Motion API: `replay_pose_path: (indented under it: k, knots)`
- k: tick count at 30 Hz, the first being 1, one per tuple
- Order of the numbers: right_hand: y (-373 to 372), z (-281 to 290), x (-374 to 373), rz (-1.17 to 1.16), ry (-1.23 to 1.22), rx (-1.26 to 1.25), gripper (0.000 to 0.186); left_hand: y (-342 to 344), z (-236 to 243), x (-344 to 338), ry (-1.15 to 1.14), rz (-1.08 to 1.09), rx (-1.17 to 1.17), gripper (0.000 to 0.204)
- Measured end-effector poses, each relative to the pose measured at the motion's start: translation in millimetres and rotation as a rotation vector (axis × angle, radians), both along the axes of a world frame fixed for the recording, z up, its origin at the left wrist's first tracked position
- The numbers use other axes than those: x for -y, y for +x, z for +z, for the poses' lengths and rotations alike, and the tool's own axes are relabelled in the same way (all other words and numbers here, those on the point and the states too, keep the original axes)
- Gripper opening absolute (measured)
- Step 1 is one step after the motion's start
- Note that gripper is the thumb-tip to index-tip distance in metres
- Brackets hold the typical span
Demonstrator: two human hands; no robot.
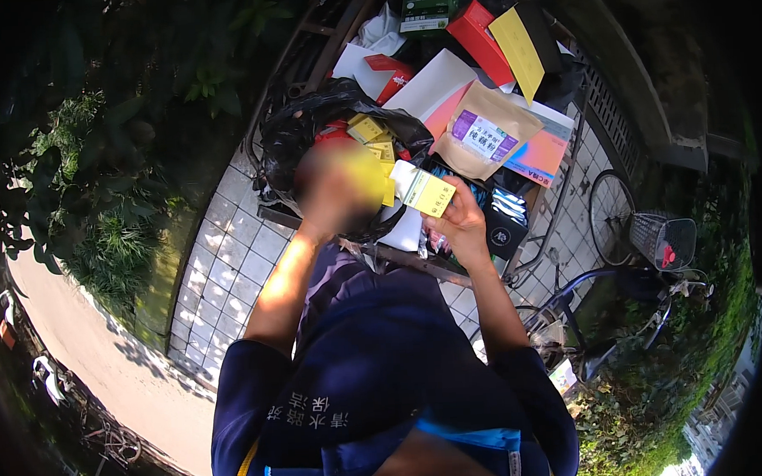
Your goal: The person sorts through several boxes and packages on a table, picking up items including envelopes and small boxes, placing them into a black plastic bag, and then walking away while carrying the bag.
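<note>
My right hand [466, 227] grips a small yellow and white carton [428, 193] between thumb and fingers, its printed side facing up. To the left, my left hand [327, 205] is over a black plastic bag [277, 162]. That hand is smeared, so its fingers do not show; a blurred yellow shape [367, 181] is against it, and I cannot make out whether it is held. Several small yellow boxes [368, 130] lie in the mouth of the bag, beside something red. Just beyond my right hand are a black box [506, 224] and a brown paper pouch [489, 131] with a purple label.
Red, yellow and green cartons [479, 42] are heaped in a metal-framed cart [425, 268] in front of me. A bicycle with a wire basket [663, 243] stands at the right on tiled paving [221, 270]. Shrubs [113, 233] border the left side.
</note>
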State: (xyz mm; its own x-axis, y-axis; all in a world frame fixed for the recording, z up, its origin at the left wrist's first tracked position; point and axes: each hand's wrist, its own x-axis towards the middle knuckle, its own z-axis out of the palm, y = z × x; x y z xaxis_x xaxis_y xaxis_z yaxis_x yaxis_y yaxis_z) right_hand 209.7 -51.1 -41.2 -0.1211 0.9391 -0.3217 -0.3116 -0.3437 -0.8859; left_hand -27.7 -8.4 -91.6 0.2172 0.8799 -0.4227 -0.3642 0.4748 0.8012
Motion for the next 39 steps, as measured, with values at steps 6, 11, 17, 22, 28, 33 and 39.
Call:
replay_pose_path:
  k: [6,11,17,22,28,33,39]
  knots:
    - [-4.2,-21.3,-7.1,0.015,-0.017,-0.086,0.067,13.0,31.3,-6.8,-0.054,0.018,0.153,0.026]
    - [-14.7,-44.3,-13.7,-0.126,-0.197,-0.145,0.040,13.2,-10.5,-19.4,0.012,0.096,-0.082,0.023]
    - [3.6,-47.5,-14.9,-0.318,-0.299,-0.165,0.042,-43.1,-96.1,-24.9,0.335,0.095,-0.578,0.018]
    - [20.4,-42.5,-30.9,-0.417,-0.288,-0.193,0.041,-49.8,-137.2,-23.2,0.172,0.182,-0.642,0.014]
    - [67.3,-15.0,-80.1,-0.534,-0.226,-0.281,0.032,-56.5,-159.7,-18.5,0.238,0.173,-0.863,0.017]
    - [85.0,-24.3,-105.2,-0.582,-0.299,-0.266,0.025,-45.8,-120.9,-22.5,0.069,0.192,-0.604,0.018]
    - [104.4,-13.7,-152.8,-0.514,-0.217,-0.309,0.044,-43.3,-91.9,-28.7,-0.076,0.077,-0.503,0.014]
